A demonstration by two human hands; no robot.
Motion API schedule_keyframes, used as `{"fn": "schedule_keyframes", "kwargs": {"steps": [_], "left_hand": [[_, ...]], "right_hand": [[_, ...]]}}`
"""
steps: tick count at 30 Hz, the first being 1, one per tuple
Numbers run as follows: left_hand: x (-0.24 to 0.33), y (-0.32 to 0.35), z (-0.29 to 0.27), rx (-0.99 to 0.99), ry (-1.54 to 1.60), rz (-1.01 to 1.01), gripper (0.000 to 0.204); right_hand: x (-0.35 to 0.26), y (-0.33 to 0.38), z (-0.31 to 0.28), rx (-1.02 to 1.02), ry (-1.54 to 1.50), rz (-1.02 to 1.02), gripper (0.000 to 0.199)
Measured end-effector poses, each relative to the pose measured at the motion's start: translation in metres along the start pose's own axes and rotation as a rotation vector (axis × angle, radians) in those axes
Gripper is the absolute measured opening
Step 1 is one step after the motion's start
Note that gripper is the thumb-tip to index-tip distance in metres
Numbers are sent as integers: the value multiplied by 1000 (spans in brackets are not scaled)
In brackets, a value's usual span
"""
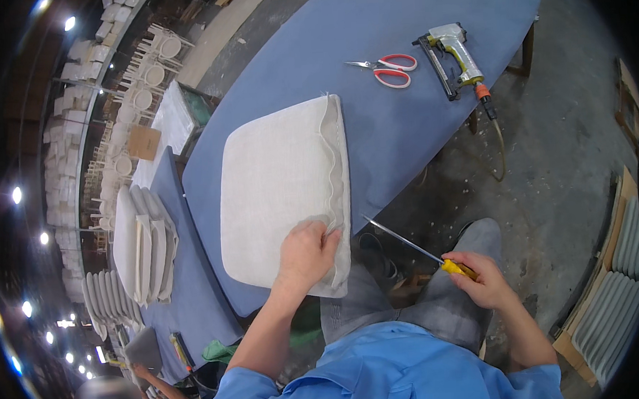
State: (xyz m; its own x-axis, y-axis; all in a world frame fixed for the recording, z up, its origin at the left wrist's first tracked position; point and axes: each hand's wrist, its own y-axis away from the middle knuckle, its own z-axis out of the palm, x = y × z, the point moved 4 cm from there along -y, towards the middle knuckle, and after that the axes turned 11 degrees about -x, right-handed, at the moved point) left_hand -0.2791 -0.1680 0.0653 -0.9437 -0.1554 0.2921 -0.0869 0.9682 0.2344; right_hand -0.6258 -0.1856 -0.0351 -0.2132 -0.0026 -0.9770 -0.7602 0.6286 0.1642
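One seat pad (275, 180), off-white woven cover, rounded corners, lying flat on a blue tabletop (397, 22), its lower right corner jutting past the near edge toward the seated person's lap; along its right side, a wavy strip of cloth edge (336, 162). One left hand (306, 255), resting on the pad near that corner, fingers curled and narrow, thumb toward the strip; whether they pinch the cloth I cannot tell. One right hand (486, 281), above the right thigh, fingers wrapped around the yellow handle of a slim metal-shafted tool (405, 240), its tip pointing toward the pad but apart from it. Beyond the pad: one pair of scissors (376, 67), red-and-white handles, blades pointing left; to their right, one staple gun (458, 51), silver and yellow-green, lying near the table's edge, with a hose (503, 154) hanging off the side. To the left: a second blue surface (193, 278) bearing a stack of pale pads (148, 244); farther, one brown carton (144, 142) and a row of whitish chair frames (154, 77). Lower left: another person's arm (165, 390). Far right, low down: grey pads (615, 321), packed in rows.
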Motion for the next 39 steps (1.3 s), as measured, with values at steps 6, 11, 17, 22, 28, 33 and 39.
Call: {"fn": "schedule_keyframes", "kwargs": {"steps": [6, 11, 17, 22, 28, 33, 39], "left_hand": [[-7, 4, -1, -12, 8, 96, 36], [-19, 5, 2, 35, 105, 179, 37], [-25, 5, 10, 142, 165, 225, 37], [-27, 6, 15, 224, 212, 241, 35], [-28, 7, 18, 273, 230, 247, 34], [-31, 6, 20, 258, 219, 243, 33], [-32, 6, 21, 275, 247, 259, 34]], "right_hand": [[-12, -7, -10, -94, 107, -11, 38], [-22, -19, -17, -140, 160, 6, 37], [-37, -28, -26, -160, 311, -1, 37], [-56, -34, -33, -170, 424, -1, 36], [-71, -37, -37, -136, 487, -75, 36], [-85, -41, -39, -162, 538, -52, 37], [-101, -43, -42, -180, 656, -38, 37]]}}
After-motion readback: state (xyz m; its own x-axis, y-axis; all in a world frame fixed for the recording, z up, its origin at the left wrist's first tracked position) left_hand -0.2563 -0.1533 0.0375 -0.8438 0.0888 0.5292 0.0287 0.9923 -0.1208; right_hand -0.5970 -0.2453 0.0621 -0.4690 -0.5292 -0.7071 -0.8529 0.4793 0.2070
